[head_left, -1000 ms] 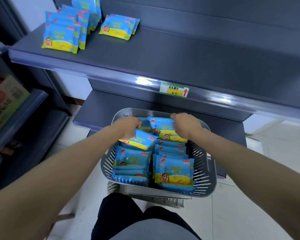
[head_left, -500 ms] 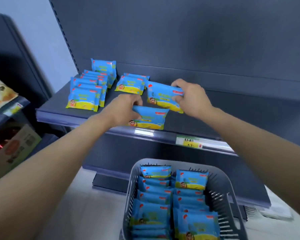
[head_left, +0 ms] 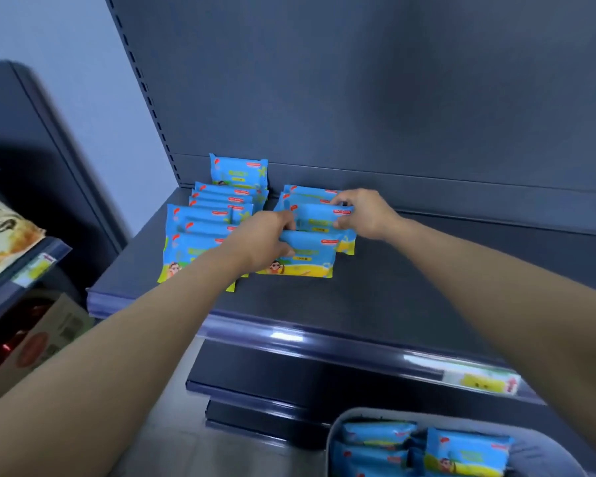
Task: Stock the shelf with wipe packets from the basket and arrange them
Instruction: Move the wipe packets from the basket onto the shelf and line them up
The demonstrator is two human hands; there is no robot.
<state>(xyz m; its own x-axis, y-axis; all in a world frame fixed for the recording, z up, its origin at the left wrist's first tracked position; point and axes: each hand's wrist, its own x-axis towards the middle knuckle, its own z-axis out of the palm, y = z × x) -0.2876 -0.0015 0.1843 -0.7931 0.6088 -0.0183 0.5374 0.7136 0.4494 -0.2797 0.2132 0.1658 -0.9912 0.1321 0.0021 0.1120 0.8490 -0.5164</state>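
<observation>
1. head view, what changed: a second ago both hands were down in the basket [head_left: 358,416], each taking a wipe packet. now both packets are up on the shelf [head_left: 427,287], at the front of the second row [head_left: 310,194], just right of the fuller left row [head_left: 203,228].
2. what it means: two more are stocked. they look not yet squared up, and the basket holds plenty more, so i'd judge the job far from done.
3. left hand [head_left: 265,235]: arm stretched forward, fingers curled round the left end of the front packet [head_left: 303,256], which leans on the shelf.
4. right hand [head_left: 362,215]: it pinches the right end of the packet behind [head_left: 320,218], fingers on top and thumb below.
</observation>
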